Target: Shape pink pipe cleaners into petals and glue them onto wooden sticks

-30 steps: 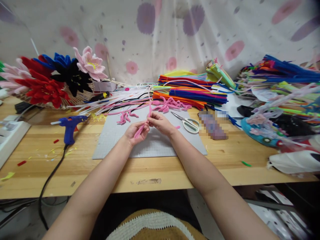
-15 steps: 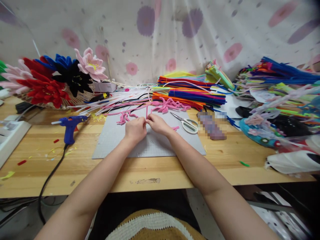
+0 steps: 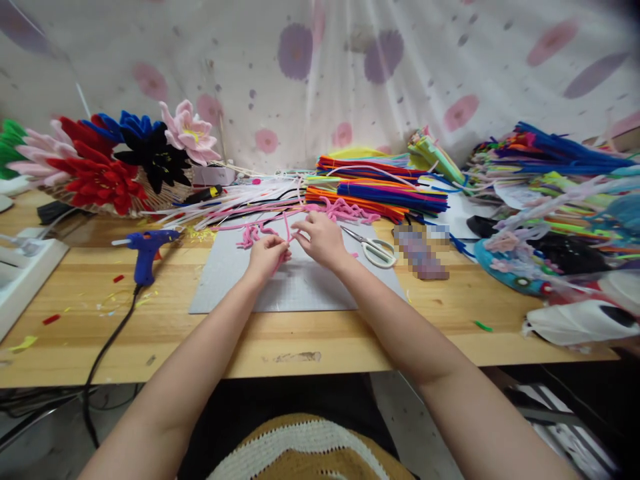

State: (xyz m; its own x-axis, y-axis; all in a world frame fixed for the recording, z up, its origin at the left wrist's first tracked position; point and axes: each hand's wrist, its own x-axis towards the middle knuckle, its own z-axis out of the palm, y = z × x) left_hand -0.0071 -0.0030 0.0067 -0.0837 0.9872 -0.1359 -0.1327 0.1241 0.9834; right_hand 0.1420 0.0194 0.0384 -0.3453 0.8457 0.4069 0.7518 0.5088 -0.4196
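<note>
Pink fuzzy strand [image 3: 287, 225] rises from the left grip [image 3: 267, 257], which pinches it above a grey mat [image 3: 310, 290]. Just beside it the right grip [image 3: 323, 239] has fingers parted; whether they touch the strand, I cannot tell. Curled pink pieces [image 3: 251, 235] lie beyond the left grip. Shaping the strand seems the step in hand; the next move probably calls for a firm left pinch and light right fingertips.
</note>
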